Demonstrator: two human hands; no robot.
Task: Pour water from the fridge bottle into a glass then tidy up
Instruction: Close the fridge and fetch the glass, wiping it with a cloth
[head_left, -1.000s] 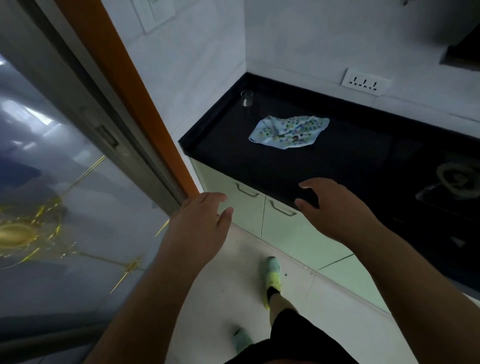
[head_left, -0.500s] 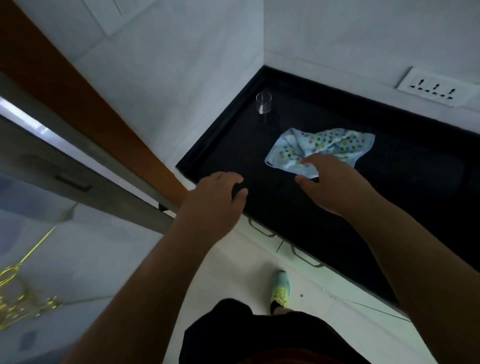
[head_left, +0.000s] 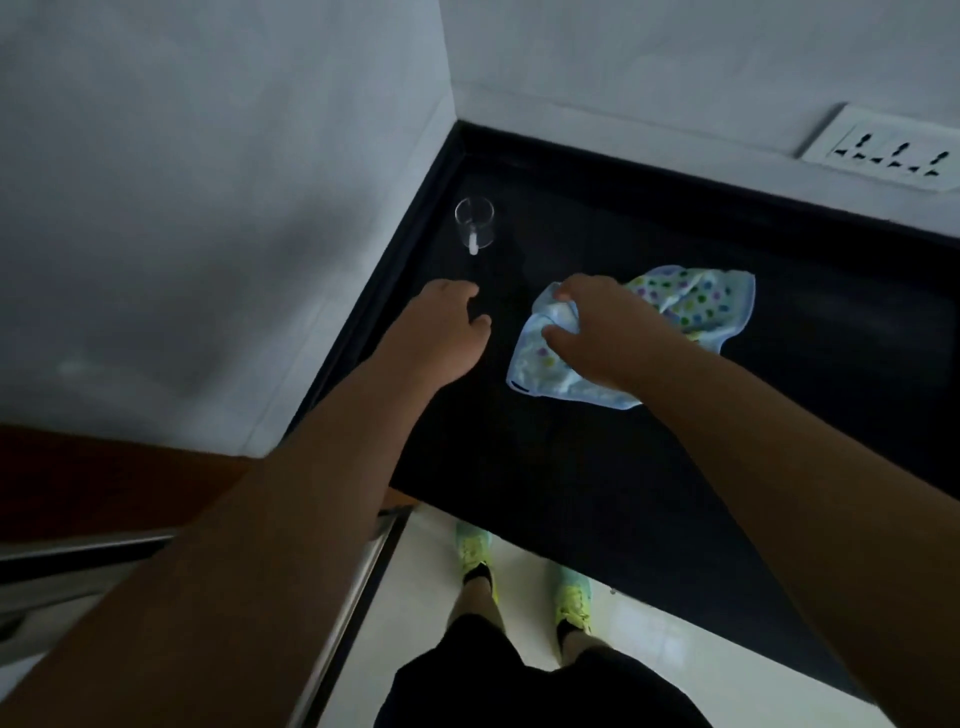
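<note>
A small clear glass (head_left: 474, 224) stands upright near the back left corner of the black countertop (head_left: 571, 467). A light blue cloth with coloured dots (head_left: 696, 306) lies crumpled to its right. My right hand (head_left: 608, 332) rests on the cloth's left part, fingers curled into the fabric. My left hand (head_left: 441, 332) hovers over the counter just left of the cloth and a short way in front of the glass, fingers loosely bent, holding nothing. No bottle is in view.
White tiled walls meet at the corner behind the glass. A white socket strip (head_left: 893, 150) sits on the back wall at right. The fridge's edge (head_left: 353, 587) and an orange-brown door frame (head_left: 104, 478) are at lower left. My feet (head_left: 519, 577) stand on the pale floor.
I have stepped away from the fridge up to the counter. Both hands moved forward over it; the right hand came down onto the cloth and closed on it.
</note>
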